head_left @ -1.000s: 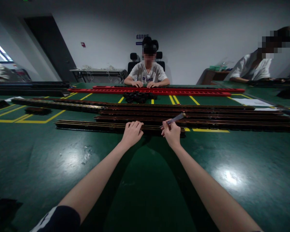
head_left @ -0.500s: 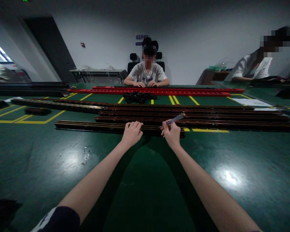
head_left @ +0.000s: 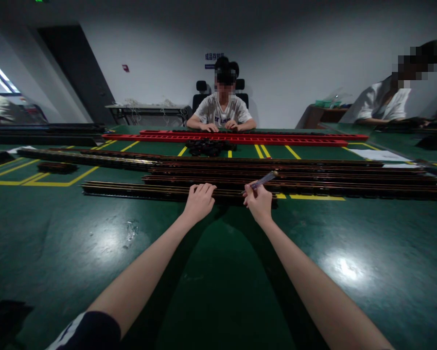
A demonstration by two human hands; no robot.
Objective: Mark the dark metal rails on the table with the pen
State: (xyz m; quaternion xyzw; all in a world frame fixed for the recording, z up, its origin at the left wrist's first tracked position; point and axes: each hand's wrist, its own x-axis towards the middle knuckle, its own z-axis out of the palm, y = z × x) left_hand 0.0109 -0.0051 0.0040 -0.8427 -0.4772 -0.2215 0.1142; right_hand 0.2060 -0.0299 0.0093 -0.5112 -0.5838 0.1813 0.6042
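A long, dark strip with thin gold-coloured lines lies crosswise on the green table in front of me. My left hand rests over this strip, its fingers curled across the top and the thumb at the near side. Further right along the same strip, my right hand grips a slim screwdriver with a clear handle and a brass-coloured end. Its handle slants up to the right, and the tip points down-left toward the strip. My fingers partly hide where the tip meets it.
More dark strips lie just beyond. Behind them are a heap of small black parts and long red rails. A co-worker sits opposite; another person is at right. White papers lie at right.
My hands, the screwdriver and the strip have hardly moved. Across the table, the co-worker's hand has shifted slightly, and the person at right has moved a little.
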